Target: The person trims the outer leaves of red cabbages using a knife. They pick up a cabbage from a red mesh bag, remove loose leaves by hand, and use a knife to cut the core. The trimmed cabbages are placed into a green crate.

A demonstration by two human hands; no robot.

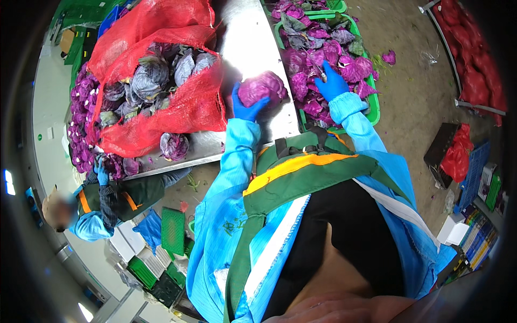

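Observation:
My left hand point(246, 107), in a blue glove, is closed on a trimmed purple cabbage point(264, 86) above the steel table point(239, 32). My right hand point(329, 86), also gloved, is closed on a small, thin tool point(323, 74) that looks like a knife, over a green crate point(375, 110) heaped with purple leaves point(355, 70). Left of my left hand, an open red mesh sack point(164, 116) holds dusky cabbages point(151, 75). A loose cabbage point(173, 146) rests near the table's edge.
A co-worker point(102, 207) in a green apron works among cabbages point(86, 118) at the table's left. Stacked crates point(172, 231) stand behind that person. At the right are a rack of red sacks point(476, 59), a black box point(436, 151) and blue crates point(467, 177). Scraps lie on the floor.

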